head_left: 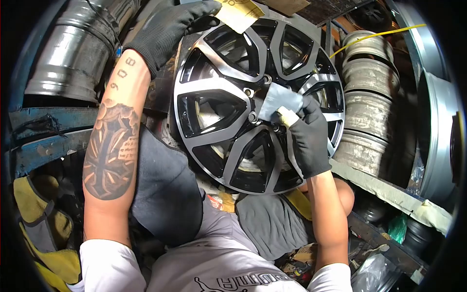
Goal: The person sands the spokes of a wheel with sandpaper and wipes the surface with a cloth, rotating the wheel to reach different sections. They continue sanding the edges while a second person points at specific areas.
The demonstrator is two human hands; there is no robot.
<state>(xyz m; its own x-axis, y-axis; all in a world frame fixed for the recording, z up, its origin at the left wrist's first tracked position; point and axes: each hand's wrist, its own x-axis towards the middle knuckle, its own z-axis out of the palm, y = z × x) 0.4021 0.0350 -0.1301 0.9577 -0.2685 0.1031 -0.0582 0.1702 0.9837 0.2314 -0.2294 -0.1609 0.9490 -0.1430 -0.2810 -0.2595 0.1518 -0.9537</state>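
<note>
A black and silver alloy wheel rim [227,86] lies face up in front of me. My right hand [310,138], in a black glove, grips a light grey sheet [279,100], which looks like sandpaper, over the hub. Something cream-coloured [288,117] shows at the thumb, perhaps a tape wrap. Up at the far left edge of the rim is my gloved left hand [170,29]. Its thumb and forefinger meet the corner of a yellow sandpaper sheet [239,15], which overlaps the rim's top edge. The other left fingers are partly hidden.
Bare metal wheel barrels [367,109] are stacked on the right, beside a pale ledge [389,187]. More shiny barrels [73,53] stand at upper left above a blue metal beam [53,141]. A yellow hose [379,35] crosses the upper right. A grey cloth [272,224] covers my lap.
</note>
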